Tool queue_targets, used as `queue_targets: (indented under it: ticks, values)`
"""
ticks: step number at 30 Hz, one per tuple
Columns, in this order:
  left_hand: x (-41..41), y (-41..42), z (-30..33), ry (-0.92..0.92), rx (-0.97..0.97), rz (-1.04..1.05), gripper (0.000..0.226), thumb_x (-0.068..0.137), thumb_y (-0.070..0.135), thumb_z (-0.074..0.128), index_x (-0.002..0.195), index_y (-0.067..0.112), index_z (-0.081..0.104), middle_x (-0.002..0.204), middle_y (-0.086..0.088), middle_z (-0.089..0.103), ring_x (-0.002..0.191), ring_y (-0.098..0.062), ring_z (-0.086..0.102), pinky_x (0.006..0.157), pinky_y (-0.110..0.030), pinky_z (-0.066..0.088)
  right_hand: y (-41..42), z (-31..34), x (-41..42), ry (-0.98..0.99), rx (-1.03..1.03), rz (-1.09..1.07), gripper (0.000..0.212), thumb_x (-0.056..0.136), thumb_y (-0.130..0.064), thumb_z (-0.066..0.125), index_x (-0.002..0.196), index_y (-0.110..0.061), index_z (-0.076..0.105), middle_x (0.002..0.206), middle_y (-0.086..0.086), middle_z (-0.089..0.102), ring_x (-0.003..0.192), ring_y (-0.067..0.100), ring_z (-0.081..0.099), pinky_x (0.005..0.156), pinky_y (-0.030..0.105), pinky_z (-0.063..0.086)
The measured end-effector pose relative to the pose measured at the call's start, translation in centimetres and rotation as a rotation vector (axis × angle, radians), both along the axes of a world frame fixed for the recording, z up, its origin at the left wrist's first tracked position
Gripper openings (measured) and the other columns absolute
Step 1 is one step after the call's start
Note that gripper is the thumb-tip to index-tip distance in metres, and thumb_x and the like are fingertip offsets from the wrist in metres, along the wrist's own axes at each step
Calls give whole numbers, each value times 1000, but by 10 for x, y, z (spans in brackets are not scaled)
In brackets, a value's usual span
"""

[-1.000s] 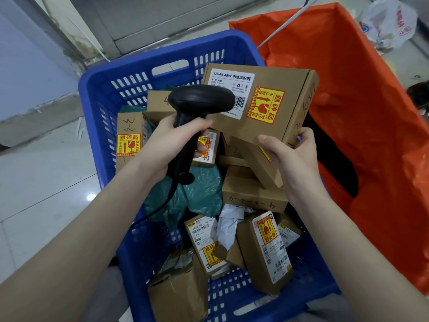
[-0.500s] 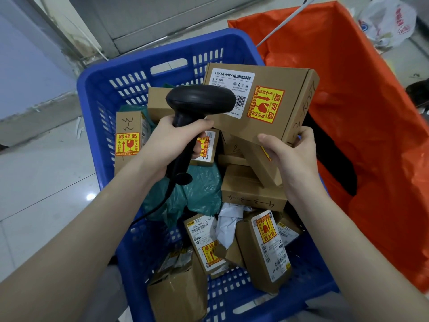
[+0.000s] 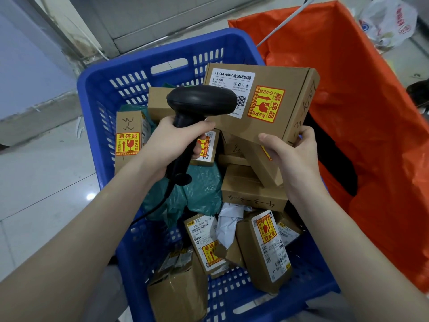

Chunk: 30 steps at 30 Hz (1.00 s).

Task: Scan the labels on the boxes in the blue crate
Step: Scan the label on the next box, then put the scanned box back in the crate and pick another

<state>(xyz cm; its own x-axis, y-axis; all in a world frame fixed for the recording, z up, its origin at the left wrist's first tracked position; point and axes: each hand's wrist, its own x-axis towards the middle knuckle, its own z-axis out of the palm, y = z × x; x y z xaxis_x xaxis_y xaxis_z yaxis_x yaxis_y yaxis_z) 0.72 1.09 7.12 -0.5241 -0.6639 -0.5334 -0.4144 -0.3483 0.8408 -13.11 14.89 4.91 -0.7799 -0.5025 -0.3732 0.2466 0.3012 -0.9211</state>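
Observation:
The blue crate in front of me holds several brown cardboard boxes and a green plastic parcel. My right hand grips the near corner of a flat cardboard box, lifted and tilted above the crate. Its white label and a yellow fragile sticker face me. My left hand is closed around the handle of a black barcode scanner. The scanner's head sits right in front of the label and covers its lower left part. The scanner cable runs down over the parcel.
An orange plastic bag stands open right of the crate with something dark inside. A white plastic bag lies on the floor at the far right. Grey tiled floor spreads to the left; a wall base runs behind the crate.
Almost nothing has shifted. The scanner and the held box stay in the same pose, with only a slight drift of the view.

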Motion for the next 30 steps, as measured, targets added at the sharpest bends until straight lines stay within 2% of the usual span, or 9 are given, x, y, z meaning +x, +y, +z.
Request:
queue_targets:
  ticks: [5, 9, 13, 14, 17, 20, 25, 27, 30]
  values:
    - [1, -2, 1, -18, -60, 5, 13, 83, 26, 71, 81, 18, 61, 55, 4, 56, 46, -3, 55, 50, -15, 48, -1, 1, -1, 10, -13, -7, 53, 74, -19, 77, 116, -21, 46, 103, -10, 62, 102, 14, 63, 94, 38, 53]
    - [2, -3, 0, 14, -65, 22, 10, 83, 21, 72, 85, 21, 61, 68, 4, 61, 50, -1, 60, 53, -15, 50, -1, 4, -3, 25, -68, -34, 54, 77, -20, 75, 119, -24, 41, 101, -15, 59, 98, 8, 63, 93, 33, 53]
    - [2, -3, 1, 34, -53, 34, 12, 82, 17, 72, 88, 21, 62, 76, 3, 66, 57, -2, 65, 58, -16, 52, 0, 9, -7, -16, -151, -95, 44, 82, -16, 69, 113, -21, 39, 91, -12, 56, 71, -11, 64, 59, 10, 52]
    - [2, -4, 0, 33, -59, 35, 14, 82, 17, 72, 91, 21, 62, 81, 4, 68, 63, -3, 67, 61, -17, 53, 0, 11, -7, 3, -145, -110, 40, 83, -18, 69, 110, -21, 41, 89, -12, 57, 70, -11, 64, 60, 11, 51]
    - [3, -5, 1, 25, -83, 50, 20, 81, 22, 73, 96, 26, 61, 96, 7, 71, 91, -9, 68, 81, -28, 53, 0, 13, -10, 52, -106, -152, 24, 84, -31, 67, 97, -27, 48, 92, -13, 63, 91, 4, 66, 84, 29, 56]
    - [4, -4, 4, 27, -86, 86, 18, 81, 22, 73, 89, 31, 59, 93, 11, 69, 94, -7, 63, 94, -34, 48, 1, 14, -12, 85, -102, -139, 14, 87, -40, 61, 89, -30, 52, 96, -8, 65, 102, 15, 65, 89, 41, 52]
    - [5, -5, 3, -7, -70, 91, 20, 79, 30, 73, 95, 31, 60, 105, 5, 68, 105, -14, 62, 100, -43, 46, -1, 15, -7, 148, -121, 12, 12, 95, -28, 52, 101, -21, 59, 92, -11, 65, 75, -12, 64, 63, 10, 49]
    - [6, -5, 2, -24, -65, 81, 22, 79, 31, 73, 96, 31, 59, 107, 3, 68, 107, -16, 61, 100, -43, 46, -3, 10, -1, 204, -56, 136, 17, 94, -31, 54, 105, -19, 60, 96, -11, 67, 82, -6, 66, 69, 15, 52]
    - [5, -3, -1, -33, -46, 59, 20, 81, 30, 72, 95, 32, 58, 104, 5, 68, 104, -15, 63, 93, -34, 48, -1, -2, 7, 239, 62, 325, 19, 93, -41, 52, 107, -31, 58, 102, -10, 69, 95, 5, 67, 82, 29, 54]
